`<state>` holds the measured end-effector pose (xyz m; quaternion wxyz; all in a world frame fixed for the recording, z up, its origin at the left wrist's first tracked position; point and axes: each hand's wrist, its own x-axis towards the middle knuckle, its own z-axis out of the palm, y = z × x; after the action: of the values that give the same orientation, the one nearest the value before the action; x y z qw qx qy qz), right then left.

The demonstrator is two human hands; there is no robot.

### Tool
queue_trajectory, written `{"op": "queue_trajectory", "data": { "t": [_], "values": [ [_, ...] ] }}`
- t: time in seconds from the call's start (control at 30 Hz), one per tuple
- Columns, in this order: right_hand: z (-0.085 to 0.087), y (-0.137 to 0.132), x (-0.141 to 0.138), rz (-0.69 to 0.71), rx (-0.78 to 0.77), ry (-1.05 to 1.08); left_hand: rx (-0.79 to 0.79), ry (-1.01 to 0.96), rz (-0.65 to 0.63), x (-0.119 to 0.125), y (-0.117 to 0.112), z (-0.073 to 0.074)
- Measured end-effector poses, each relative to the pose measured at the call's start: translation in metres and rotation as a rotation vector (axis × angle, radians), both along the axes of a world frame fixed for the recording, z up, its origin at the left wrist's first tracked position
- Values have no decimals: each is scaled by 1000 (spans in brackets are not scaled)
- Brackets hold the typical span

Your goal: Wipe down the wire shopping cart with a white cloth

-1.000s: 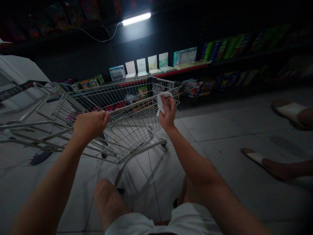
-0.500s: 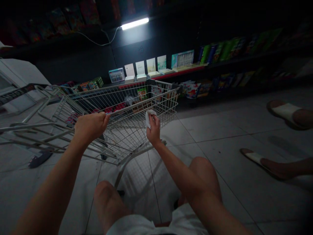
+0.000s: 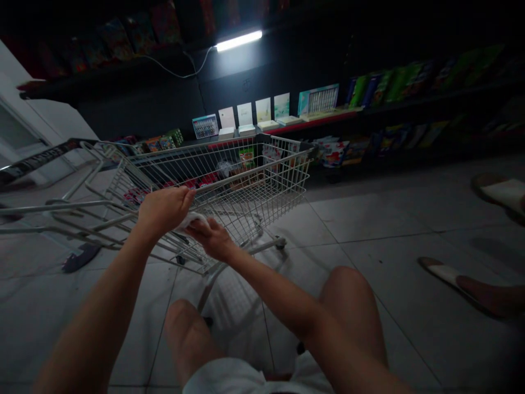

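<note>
You seem mid-wipe on the cart (image 3: 246, 203) by the shelf (image 3: 324, 119), left hand (image 3: 164, 209) clamped round its rail (image 3: 229, 181), right hand (image 3: 215, 239) pinching the cloth (image 3: 192, 219) just below, the next stroke likely needing steady bracing.

The right hand (image 3: 211, 238) has moved the cloth (image 3: 191, 220) from near the cart (image 3: 241, 175)'s far end, well apart from the left hand (image 3: 166, 208), to just below that hand.

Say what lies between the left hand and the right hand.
In the head view, a white cloth, held by the right hand, lies between it and the left hand.
</note>
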<state>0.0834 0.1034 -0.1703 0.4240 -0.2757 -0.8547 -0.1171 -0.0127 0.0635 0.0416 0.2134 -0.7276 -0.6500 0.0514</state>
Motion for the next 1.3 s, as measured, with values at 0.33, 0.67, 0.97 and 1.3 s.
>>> {"op": "queue_trajectory", "data": {
  "t": [0.33, 0.67, 0.97, 1.3],
  "values": [
    [60, -12, 54, -223, -69, 449, 1, 35, -5, -9, -9, -1],
    [96, 48, 125, -398, -241, 253, -29, 67, -17, -20, -22, 2],
    [76, 97, 190, -515, -250, 452, -13, 77, 13, -37, -25, 4],
    [71, 44, 115, -338, -195, 245, -59, 30, -205, 64, 30, -11]
  ]
}}
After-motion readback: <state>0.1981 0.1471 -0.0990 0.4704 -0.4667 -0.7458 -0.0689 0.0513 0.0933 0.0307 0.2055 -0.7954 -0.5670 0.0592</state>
